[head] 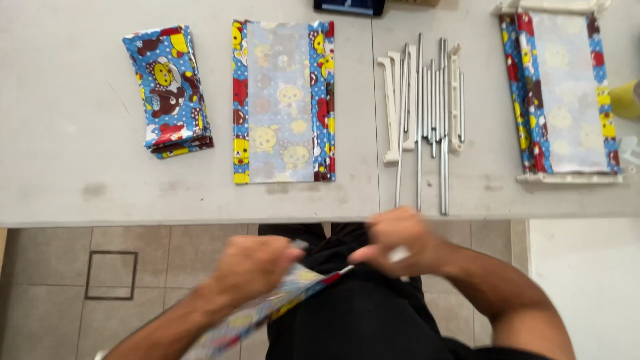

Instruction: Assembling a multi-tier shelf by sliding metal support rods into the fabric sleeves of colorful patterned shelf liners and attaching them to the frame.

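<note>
While both hands work below the edge of the bench (100, 200), over the person's dark lap, the left hand (257, 267) is closed around a folded piece of printed fabric (267, 313), blue with cartoon animals, and the right hand (400, 247) pinches something small and pale at the upper end of that same piece; it may be the tip of a rod or a plastic part, but the blur does not let me decide. To my judgement the step is feeding a stiff piece into the fabric end, and to do it well the left hand should hold the fabric edge flat and tight near the opening, while the right hand keeps the pale piece in line with the edge and does not twist it. On the bench lie a folded stack of the same fabric (170, 90) at the left, a flat panel with a translucent middle (283, 100) beside it, a bundle of metal rods and white plastic rails (427, 113) further right, and a finished framed panel (563, 93) at the far right. Both hands are smeared by motion, so the fingertips are hard to read. The lower end of the fabric runs out of the picture at the bottom. A dark screen (350, 7) is cut by the top edge, and a yellow-green object (627, 100) at the right border I cannot identify.
</note>
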